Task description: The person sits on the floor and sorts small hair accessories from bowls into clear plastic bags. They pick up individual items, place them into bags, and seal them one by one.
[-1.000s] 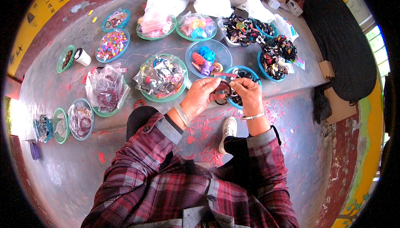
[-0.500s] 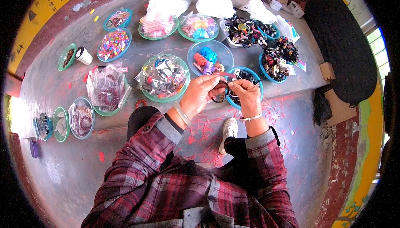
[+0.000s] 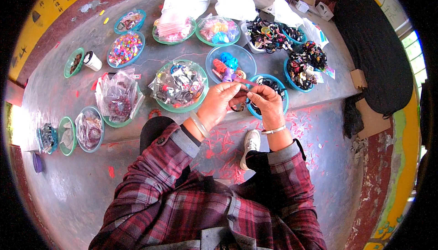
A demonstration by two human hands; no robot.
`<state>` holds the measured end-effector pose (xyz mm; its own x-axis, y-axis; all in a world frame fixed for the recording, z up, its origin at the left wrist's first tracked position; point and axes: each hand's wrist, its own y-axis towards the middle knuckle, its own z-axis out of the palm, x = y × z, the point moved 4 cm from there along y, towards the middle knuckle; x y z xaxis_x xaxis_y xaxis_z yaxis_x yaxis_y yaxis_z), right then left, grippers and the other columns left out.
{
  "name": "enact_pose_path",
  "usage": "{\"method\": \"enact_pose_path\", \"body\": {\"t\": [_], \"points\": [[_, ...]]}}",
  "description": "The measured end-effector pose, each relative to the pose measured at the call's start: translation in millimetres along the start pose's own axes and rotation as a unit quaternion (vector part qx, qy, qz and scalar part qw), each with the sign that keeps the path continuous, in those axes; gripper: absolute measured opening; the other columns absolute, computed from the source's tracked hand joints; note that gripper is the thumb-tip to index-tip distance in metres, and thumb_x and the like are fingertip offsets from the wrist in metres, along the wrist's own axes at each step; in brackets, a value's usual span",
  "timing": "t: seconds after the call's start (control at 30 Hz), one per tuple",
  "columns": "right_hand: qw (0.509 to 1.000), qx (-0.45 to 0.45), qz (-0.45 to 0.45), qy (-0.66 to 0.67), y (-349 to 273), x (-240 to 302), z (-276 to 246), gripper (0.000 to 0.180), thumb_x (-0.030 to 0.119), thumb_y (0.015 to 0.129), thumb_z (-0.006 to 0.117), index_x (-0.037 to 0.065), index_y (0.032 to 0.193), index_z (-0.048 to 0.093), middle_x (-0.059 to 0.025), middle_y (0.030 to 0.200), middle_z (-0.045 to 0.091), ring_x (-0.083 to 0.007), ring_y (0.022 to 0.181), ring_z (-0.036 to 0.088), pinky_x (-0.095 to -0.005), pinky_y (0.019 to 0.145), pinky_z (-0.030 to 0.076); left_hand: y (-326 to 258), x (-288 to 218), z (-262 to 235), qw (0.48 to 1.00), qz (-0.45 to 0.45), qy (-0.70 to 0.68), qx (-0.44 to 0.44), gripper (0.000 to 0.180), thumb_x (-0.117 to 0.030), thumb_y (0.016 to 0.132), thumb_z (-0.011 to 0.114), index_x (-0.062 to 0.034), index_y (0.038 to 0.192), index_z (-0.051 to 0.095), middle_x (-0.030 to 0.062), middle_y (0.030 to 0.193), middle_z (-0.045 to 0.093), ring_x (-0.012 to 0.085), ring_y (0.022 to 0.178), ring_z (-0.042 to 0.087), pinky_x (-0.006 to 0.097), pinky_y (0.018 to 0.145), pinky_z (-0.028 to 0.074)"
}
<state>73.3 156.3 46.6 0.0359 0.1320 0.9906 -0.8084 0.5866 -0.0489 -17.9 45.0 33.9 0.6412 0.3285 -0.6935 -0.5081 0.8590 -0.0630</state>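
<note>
The step in hand looks like fine work on a thin pink strand (image 3: 245, 81) pulled between the two hands, with a small dark ring-shaped piece (image 3: 237, 107) hanging just under them. Doing it well calls, by the look of it, for keeping the strand taut and short, pinching close to the working end, and holding it over the bowls so a dropped piece lands on the counter (image 3: 68, 35) rather than the floor.

The left hand (image 3: 222, 102) is curled nearly closed, its fingertips pinched on the strand's near end. The right hand (image 3: 266, 104), at its 3 o'clock and almost touching it, is likewise closed to a pinch on the same strand. Whether the dark piece is gripped or only dangling cannot be told.

At 12 o'clock of the hands sits a clear blue plastic bowl of bright trinkets (image 3: 230, 63); at 10 o'clock, a green-rimmed bowl of bagged items (image 3: 179, 85).
</note>
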Motion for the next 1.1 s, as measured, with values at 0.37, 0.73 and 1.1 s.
{"method": "enact_pose_path", "body": {"t": [0.37, 0.73, 1.1], "points": [[0.999, -0.033, -0.017, -0.011, -1, 1, -5, 0.006, 0.002, 0.072, 0.069, 0.005, 0.073, 0.064, 0.0031, 0.072, 0.058, -0.0046, 0.068, 0.049, -0.0185, 0.061, 0.038, 1, 0, -4, 0.999, -0.025, -0.002, -0.030, 0.020, -0.010, 0.088, 0.050, 0.0008, 0.103, 0.058, 0.0071, 0.096, 0.061, 0.0116, 0.083, 0.060, 0.021, 0.069, 0.050], [0.999, -0.036, 0.019, -0.007, 0, -1, -5, 0.005, 0.008, 0.076, 0.066, 0.003, 0.076, 0.065, 0.0028, 0.069, 0.059, -0.0043, 0.063, 0.050, -0.0176, 0.057, 0.038, 4, -1, -8, 0.998, -0.008, -0.064, -0.023, 0.019, -0.007, 0.087, 0.051, 0.0039, 0.101, 0.057, 0.0103, 0.097, 0.060, 0.0138, 0.086, 0.059, 0.022, 0.076, 0.050], [0.993, -0.059, 0.037, -0.098, 5, -9, -17, 0.014, 0.016, 0.082, 0.060, 0.002, 0.083, 0.064, 0.0003, 0.071, 0.060, -0.0054, 0.062, 0.050, -0.0202, 0.055, 0.039, 5, 5, -14, 0.998, -0.006, -0.051, -0.035, 0.021, -0.008, 0.090, 0.045, 0.0056, 0.101, 0.057, 0.0135, 0.101, 0.059, 0.0173, 0.091, 0.058, 0.026, 0.081, 0.049]]}}
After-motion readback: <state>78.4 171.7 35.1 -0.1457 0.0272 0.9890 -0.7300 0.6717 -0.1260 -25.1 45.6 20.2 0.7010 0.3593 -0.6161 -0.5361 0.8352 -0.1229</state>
